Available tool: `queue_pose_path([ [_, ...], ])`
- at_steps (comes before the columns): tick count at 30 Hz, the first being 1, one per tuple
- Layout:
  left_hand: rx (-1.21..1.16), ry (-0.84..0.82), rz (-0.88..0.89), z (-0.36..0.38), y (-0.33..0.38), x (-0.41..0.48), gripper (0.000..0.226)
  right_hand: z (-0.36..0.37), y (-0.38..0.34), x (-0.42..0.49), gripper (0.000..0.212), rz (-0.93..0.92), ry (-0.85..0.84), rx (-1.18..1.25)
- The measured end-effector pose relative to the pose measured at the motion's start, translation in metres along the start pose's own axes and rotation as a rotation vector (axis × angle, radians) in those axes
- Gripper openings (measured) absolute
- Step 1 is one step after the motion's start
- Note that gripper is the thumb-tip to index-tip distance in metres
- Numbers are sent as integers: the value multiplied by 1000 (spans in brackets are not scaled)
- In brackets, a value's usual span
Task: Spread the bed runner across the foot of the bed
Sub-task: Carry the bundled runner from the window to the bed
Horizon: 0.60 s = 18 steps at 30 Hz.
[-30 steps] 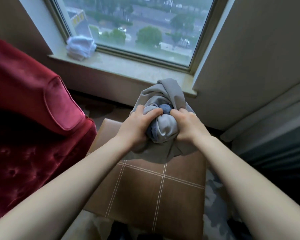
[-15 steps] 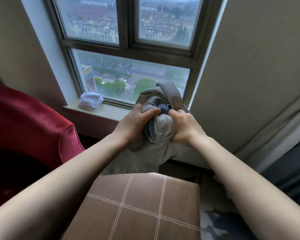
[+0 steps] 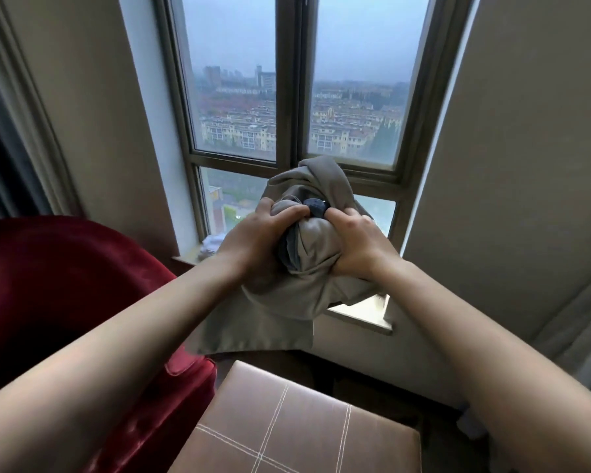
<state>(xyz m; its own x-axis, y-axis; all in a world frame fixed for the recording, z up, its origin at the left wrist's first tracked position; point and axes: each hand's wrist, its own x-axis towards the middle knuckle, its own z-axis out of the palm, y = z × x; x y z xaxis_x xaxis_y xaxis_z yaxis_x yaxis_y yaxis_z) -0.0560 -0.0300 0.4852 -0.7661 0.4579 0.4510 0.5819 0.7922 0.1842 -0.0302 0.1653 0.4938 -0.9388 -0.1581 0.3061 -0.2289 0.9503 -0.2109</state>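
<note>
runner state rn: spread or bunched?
Bunched. The grey bed runner is a crumpled wad gripped by the left hand and right hand; one flap hangs below.

No readable text, label, brand, number or sign: nothing legible on bed runner (image 3: pixel 287 302), armchair (image 3: pixel 65 285), stool (image 3: pixel 287 435) or distant buildings (image 3: pixel 342 131) beyond window (image 3: pixel 289 80).

- Sill (image 3: pixel 359 320): a pale ledge below the window, its middle hidden behind the hanging runner (image 3: pixel 304 268).
- White cloth (image 3: pixel 212 244): a crumpled heap lying on the sill's left end, partly hidden by a forearm.
- Stool (image 3: pixel 287 431): a brown padded top with white crossing lines, standing below the sill.
- Armchair (image 3: pixel 65 302): red velvet, its arm just beside the stool's left corner.
- Floor (image 3: pixel 273 356): a dark strip between the stool and the wall.
</note>
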Motion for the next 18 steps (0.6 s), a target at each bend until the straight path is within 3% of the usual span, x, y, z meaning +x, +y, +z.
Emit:
queue_pose_path([
  [18,219,124,-243,-148,-42,-128,80,-26,-170,-3,53,-339,86,74],
])
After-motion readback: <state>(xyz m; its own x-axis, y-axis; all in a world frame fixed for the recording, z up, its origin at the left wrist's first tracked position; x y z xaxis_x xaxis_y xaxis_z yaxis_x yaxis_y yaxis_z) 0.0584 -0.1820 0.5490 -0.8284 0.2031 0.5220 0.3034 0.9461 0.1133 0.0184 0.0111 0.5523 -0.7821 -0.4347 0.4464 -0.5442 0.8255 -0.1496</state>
